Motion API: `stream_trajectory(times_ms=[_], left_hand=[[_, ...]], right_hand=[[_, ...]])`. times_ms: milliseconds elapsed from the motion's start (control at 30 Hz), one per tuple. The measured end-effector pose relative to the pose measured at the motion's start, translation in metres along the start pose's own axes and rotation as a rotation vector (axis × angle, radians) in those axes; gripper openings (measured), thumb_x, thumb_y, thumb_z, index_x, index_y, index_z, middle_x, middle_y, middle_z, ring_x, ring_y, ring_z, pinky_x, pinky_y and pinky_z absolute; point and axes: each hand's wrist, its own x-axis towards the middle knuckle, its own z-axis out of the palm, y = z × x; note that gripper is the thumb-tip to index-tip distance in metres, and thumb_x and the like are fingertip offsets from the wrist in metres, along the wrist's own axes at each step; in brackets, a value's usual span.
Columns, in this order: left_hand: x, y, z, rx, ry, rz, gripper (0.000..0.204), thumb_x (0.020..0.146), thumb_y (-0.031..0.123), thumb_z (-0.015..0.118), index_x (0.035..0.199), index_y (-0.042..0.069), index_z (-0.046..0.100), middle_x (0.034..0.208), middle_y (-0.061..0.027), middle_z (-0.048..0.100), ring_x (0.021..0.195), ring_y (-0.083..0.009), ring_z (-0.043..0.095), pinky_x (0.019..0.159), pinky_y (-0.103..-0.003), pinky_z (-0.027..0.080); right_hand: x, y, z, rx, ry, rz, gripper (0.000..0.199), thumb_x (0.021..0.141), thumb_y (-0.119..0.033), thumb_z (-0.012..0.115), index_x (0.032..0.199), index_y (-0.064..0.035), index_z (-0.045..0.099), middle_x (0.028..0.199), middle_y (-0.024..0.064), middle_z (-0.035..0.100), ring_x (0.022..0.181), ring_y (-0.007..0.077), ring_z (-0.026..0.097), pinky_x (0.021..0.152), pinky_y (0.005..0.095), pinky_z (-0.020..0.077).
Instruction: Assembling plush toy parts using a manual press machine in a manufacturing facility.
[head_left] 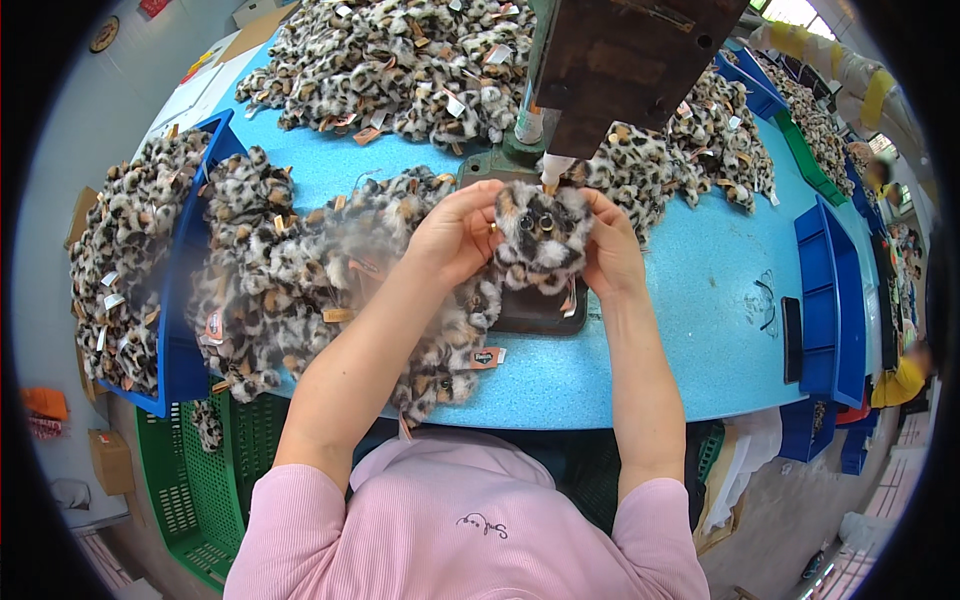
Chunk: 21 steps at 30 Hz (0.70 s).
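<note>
A leopard-print plush toy piece (543,235) with two round eyes is held up between both hands, right under the white nozzle (553,170) of a dark machine (620,60). My left hand (455,235) grips its left side, fingers curled over the fur. My right hand (610,255) holds its right side. Below the toy lies the machine's dark base plate (535,310) on the blue table (700,300).
Piles of leopard plush pieces (290,280) with small tags lie left of my arms, in a blue bin (130,270) and across the far table (400,70). Blue trays (825,290) stand at the right, a green crate (190,480) below left. Another person (900,380) is at the far right.
</note>
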Motion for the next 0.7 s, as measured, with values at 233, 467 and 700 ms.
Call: stream_trajectory(times_ms=[233, 467, 700], left_hand=[[0.022, -0.001, 0.003, 0.246, 0.114, 0.076, 0.009, 0.074, -0.002, 0.059, 0.073, 0.006, 0.055, 0.07, 0.0, 0.058, 0.06, -0.0063, 0.051, 0.054, -0.016, 0.04], [0.03, -0.012, -0.006, 0.915, 0.205, 0.369, 0.008, 0.068, -0.006, 0.055, 0.065, 0.001, 0.055, 0.06, 0.0003, 0.054, 0.053, -0.0056, 0.046, 0.05, -0.02, 0.038], [0.035, -0.004, -0.008, 1.425, 0.218, 0.239, 0.013, 0.071, -0.003, 0.056, 0.082, -0.004, 0.063, 0.068, -0.0021, 0.06, 0.06, -0.0051, 0.05, 0.053, -0.023, 0.043]], right_hand=[[0.02, 0.004, 0.003, -0.475, 0.056, -0.209, 0.003, 0.075, 0.002, 0.06, 0.077, 0.0002, 0.057, 0.07, -0.0002, 0.059, 0.061, 0.0024, 0.05, 0.054, 0.0164, 0.0413], [0.02, 0.01, -0.007, -0.967, -0.018, -0.226, 0.015, 0.067, 0.007, 0.057, 0.082, 0.0012, 0.057, 0.074, -0.0017, 0.058, 0.068, 0.0035, 0.05, 0.061, 0.0199, 0.042], [0.019, -0.022, 0.0, -0.635, -0.09, 0.004, 0.013, 0.077, 0.001, 0.052, 0.089, -0.0014, 0.057, 0.079, 0.0014, 0.058, 0.067, 0.0048, 0.052, 0.058, 0.0192, 0.043]])
